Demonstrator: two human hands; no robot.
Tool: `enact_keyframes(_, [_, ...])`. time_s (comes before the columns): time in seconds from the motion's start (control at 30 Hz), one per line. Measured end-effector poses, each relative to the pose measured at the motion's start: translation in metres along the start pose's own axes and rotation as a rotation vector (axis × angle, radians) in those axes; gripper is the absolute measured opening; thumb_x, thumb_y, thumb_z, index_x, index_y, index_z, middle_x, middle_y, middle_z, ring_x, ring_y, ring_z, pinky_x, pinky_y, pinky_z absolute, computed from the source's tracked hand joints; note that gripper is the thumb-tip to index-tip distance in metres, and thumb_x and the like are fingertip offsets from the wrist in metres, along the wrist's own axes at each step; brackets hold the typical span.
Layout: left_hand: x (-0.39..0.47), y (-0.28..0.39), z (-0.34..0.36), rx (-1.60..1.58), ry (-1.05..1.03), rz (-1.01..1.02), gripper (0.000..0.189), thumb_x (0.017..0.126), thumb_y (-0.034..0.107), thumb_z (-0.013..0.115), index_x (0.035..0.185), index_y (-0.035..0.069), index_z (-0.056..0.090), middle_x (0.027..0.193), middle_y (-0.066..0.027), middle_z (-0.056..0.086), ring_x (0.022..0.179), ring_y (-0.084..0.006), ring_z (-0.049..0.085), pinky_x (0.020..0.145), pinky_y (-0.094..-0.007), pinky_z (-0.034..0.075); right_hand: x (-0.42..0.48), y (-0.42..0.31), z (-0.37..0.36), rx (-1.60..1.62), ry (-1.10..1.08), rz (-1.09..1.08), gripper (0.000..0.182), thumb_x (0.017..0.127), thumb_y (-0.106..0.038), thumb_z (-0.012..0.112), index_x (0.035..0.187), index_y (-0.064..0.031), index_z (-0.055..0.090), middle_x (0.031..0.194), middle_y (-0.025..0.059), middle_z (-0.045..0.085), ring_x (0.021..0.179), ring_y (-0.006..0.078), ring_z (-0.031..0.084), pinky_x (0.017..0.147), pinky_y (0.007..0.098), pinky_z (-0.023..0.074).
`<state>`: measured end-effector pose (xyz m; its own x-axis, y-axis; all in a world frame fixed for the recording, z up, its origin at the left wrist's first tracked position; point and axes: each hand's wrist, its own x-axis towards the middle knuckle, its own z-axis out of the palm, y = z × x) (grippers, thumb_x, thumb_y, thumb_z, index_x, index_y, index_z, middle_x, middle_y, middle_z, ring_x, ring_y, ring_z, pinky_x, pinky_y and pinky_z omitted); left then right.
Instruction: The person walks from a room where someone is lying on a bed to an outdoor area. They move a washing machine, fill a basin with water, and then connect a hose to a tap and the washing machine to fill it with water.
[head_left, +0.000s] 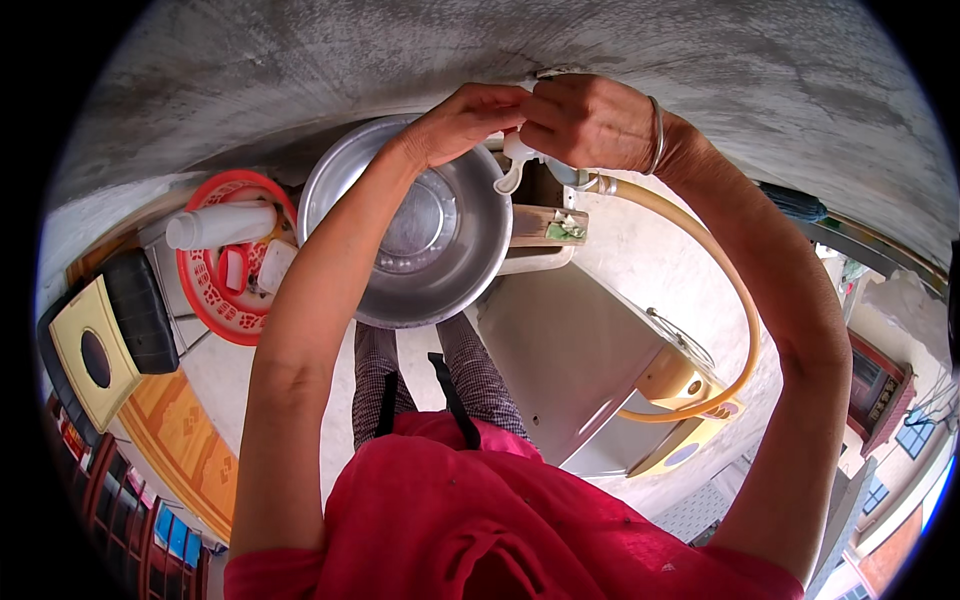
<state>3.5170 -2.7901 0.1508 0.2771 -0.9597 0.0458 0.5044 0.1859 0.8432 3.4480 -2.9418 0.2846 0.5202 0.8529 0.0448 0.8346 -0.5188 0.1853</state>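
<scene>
My right hand (589, 124), with a bangle at the wrist, curls around a white plastic tap (517, 146) at the grey wall. My left hand (472, 120) meets it from the other side. Its fingertips come together with the right fingers, and what they pinch there is hidden. A pale lever (508, 180) hangs below the tap. From beside my right hand a yellowish hose (701, 210) runs off, held by a metal clamp (602, 184) near the tap. Under my left forearm stands a wide metal basin (480, 255), with nothing seen in its visible part.
To the left, a red plastic basin (199, 296) holds a white bottle (225, 225) and small containers. A black-and-cream chair (142, 315) stands beyond. At right, the hose curves down to a washing machine (562, 360). A wooden board (532, 225) lies beside the metal basin.
</scene>
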Motion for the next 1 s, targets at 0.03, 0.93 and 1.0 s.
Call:
enact_keyframes(0.03, [0.001,0.0,-0.001,0.017,-0.009,-0.005,0.02,0.089,0.013,0.054,0.106,0.004,0.058,0.091,0.0026,0.058,0.084,-0.0054,0.05,0.076,-0.0217,0.041,-0.001,0.0,0.001,0.011,0.016,0.01,0.007,0.066,-0.012,0.062,0.066,-0.006,0.058,0.07,0.0026,0.054,0.068,0.014,0.058,0.057,0.0253,0.051])
enact_keyframes(0.93, [-0.005,0.031,0.01,0.647,0.195,0.235,0.009,0.084,0.002,0.052,0.092,-0.001,0.051,0.082,-0.0054,0.057,0.079,-0.0141,0.055,0.072,-0.0299,0.044,0.008,-0.01,0.004,0.068,-0.036,0.505,0.015,0.07,-0.01,0.063,0.085,-0.0125,0.063,0.084,0.0032,0.059,0.071,0.0171,0.064,0.054,0.0299,0.052])
enact_keyframes(1.0, [-0.01,0.03,0.012,0.892,0.236,0.308,0.008,0.084,0.0,0.05,0.092,0.0,0.051,0.084,-0.0093,0.057,0.081,-0.0217,0.055,0.073,-0.0336,0.044,0.007,-0.012,0.004,0.081,-0.014,0.532,0.012,0.069,-0.008,0.063,0.081,-0.0108,0.062,0.083,0.0037,0.055,0.074,0.0175,0.063,0.056,0.0302,0.0519])
